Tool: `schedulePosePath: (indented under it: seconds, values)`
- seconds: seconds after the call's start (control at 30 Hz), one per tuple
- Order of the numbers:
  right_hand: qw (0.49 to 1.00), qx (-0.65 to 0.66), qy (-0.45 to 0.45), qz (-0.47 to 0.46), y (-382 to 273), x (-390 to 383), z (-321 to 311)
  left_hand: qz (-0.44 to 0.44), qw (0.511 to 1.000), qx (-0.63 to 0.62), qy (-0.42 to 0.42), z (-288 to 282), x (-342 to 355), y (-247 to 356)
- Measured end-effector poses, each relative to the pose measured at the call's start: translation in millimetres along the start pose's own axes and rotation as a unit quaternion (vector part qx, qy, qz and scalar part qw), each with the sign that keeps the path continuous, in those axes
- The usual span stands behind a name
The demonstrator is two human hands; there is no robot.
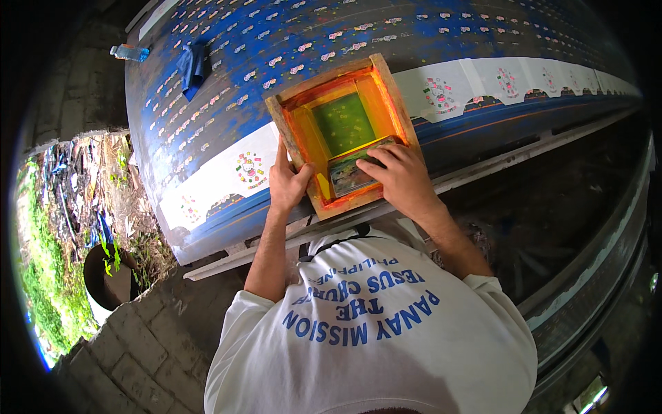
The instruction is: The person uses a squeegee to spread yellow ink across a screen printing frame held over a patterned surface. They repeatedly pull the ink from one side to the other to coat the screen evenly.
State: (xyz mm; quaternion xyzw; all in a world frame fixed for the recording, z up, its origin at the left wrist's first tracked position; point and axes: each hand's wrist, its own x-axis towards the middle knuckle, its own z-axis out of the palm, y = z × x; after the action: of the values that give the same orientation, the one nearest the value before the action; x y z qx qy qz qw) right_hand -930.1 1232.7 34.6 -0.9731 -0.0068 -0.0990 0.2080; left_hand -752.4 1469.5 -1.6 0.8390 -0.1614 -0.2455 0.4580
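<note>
A wooden screen-printing frame (288, 130), smeared orange and yellow inside, lies tilted over the white fabric pieces at the near side of the long table. Its mesh (343, 123) shows a green square with small pale marks. My left hand (285, 181) grips the frame's left edge, the thumb over the rim. Inside the frame's near end is a flat, paint-stained squeegee (350, 178). My right hand (403, 176) holds it from the right, fingers bent over its top. Whatever lies directly under the frame is hidden.
White fabric pieces (476, 76) with colourful cartoon prints run along the table (276, 31), whose blue-stained top bears many small prints. A blue cloth (192, 67) and a clear plastic bottle (129, 52) lie at the far left. A rail (496, 160) edges the near side.
</note>
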Motion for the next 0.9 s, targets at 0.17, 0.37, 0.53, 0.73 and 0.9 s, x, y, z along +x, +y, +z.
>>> schedulePosePath:
  seconds: [0.17, 0.37, 0.53, 0.73, 0.9]
  values:
    - [1.0, 0.014, 0.004, -0.002, 3.4, 1.5, 4.7, -0.008, 0.999, -0.042, -0.006, -1.3, -0.5, 3.6]
    - [1.0, 0.005, -0.004, -0.02, 1.9, 5.5, 2.9, -0.008, 0.998, -0.069, 0.005, -1.3, 0.8, -12.4]
    - [1.0, 0.004, 0.001, -0.015, 0.1, 2.2, 4.7, -0.014, 0.998, -0.054, -0.005, -2.1, 1.8, -13.0]
    - [0.999, 0.017, -0.049, -0.005, -3.4, 9.2, -9.7, -0.008, 1.0, 0.012, -0.007, -4.5, 1.1, -9.0]
    - [0.993, 0.065, -0.098, 0.005, 27.7, 67.0, -11.3, 0.021, 0.999, 0.049, 0.003, -5.5, 1.9, -8.8]
